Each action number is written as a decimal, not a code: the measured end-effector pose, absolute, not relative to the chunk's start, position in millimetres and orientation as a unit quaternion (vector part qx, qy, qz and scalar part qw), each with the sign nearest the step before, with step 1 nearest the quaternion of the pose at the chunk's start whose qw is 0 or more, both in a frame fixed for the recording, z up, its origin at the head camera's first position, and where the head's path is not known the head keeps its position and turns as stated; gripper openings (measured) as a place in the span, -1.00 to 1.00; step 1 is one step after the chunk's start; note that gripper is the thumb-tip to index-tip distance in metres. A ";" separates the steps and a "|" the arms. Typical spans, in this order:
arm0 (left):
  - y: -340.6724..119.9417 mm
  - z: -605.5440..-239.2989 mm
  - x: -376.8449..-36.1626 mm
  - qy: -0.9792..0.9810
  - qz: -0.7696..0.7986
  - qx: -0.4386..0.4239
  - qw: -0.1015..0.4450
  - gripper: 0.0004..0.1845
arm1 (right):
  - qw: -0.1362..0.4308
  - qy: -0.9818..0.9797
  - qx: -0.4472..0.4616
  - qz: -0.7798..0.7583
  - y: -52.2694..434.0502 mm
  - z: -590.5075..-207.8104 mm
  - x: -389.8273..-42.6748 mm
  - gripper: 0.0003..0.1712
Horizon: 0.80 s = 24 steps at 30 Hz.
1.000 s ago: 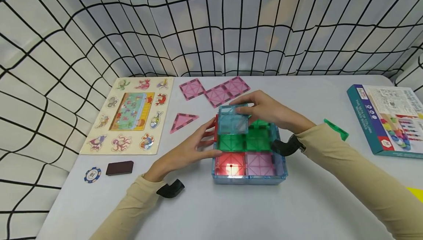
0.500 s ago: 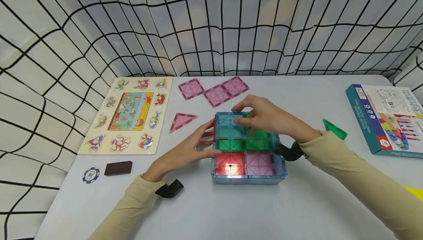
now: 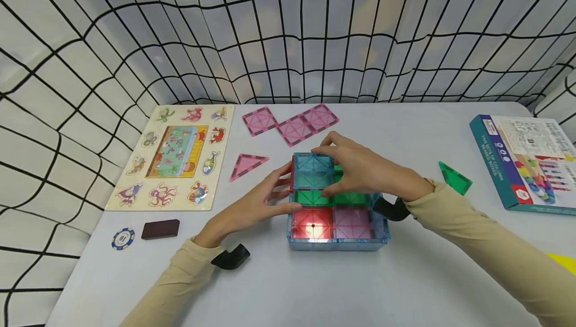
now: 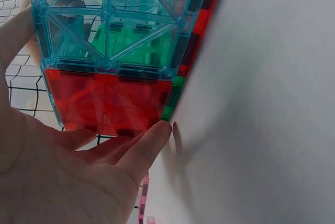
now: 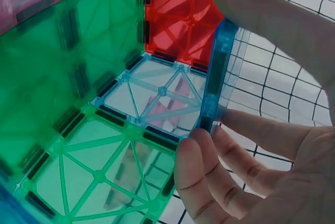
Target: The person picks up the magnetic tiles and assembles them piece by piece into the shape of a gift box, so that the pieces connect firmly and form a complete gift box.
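Observation:
A block built of translucent magnetic tiles (image 3: 339, 245) in blue, green, red and purple stands before me. My right hand (image 3: 366, 167) grips a blue magnetic tile (image 3: 310, 169) at the block's far left top. In the right wrist view, thumb and fingertips reach opposite edges of that blue tile (image 5: 219, 72), seen nearly edge-on. Two green tiles (image 3: 351, 198) lie beside and below it, partly under the right hand. My left hand (image 3: 252, 209) rests its spread, fairly straight fingers against the block's left side. From the left wrist view, its fingertips touch a red tile (image 4: 112, 101).
Pink square tiles (image 3: 294, 131) and a pink triangle (image 3: 247, 165) lie behind and left. A sea-animal puzzle board (image 3: 180, 194), poker chip (image 3: 123, 239) and dark block (image 3: 160, 229) are left. A green triangle (image 3: 455, 179) and boxed game (image 3: 535, 167) are right; black netting (image 3: 302, 37) rises behind.
My right hand has lowered the blue tile onto the block's far left corner. Its thumb has slid from the tile's middle toward the near edge. The left hand stays in place.

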<state>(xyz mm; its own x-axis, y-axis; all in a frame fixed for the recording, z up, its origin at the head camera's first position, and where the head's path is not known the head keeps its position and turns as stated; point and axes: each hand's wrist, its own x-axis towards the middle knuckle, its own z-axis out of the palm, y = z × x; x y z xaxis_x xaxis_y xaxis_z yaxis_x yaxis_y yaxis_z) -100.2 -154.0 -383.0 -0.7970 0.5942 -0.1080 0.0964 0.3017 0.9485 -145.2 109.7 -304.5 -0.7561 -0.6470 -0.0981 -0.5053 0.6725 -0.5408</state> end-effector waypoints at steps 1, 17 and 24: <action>-153.5 -382.8 -100.1 0.774 0.547 0.223 0.227 0.07 | 0.141 0.902 -0.322 -0.250 109.8 -304.4 -145.4 -0.02; -143.1 -383.1 -103.8 0.794 0.538 0.198 0.200 -0.06 | 0.079 0.905 -0.249 -0.337 228.1 -289.9 -168.4 -0.55; -141.3 -383.2 -103.6 0.796 0.539 0.193 0.198 -0.07 | 0.083 0.921 -0.187 -0.330 297.1 -324.1 -184.7 -0.54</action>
